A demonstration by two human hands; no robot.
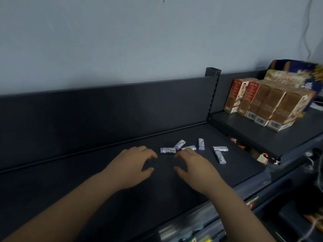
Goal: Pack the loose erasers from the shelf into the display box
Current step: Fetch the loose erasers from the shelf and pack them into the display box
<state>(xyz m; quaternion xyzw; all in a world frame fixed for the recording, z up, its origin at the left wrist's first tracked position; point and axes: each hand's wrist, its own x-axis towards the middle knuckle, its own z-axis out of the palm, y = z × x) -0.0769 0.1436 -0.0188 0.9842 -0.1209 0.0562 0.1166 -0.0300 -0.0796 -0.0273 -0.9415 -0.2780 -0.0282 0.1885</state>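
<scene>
Well to the right of the right grip (197, 168) and higher, a row of brown cartons (267, 103) stands on a raised side shelf (244, 131), with a blue patterned box (297, 66) behind them. Under that shelf's edge a red tag (262, 158) shows. Beyond the grip rises a pale wall (122, 41); a cable (308, 32) hangs down its right end.

Six erasers (168, 150), two hands (130, 165)

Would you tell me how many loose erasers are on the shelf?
6: left eraser, angled eraser, half-hidden eraser behind the right hand, next eraser, touching pair farthest right. More may be hidden.
</scene>
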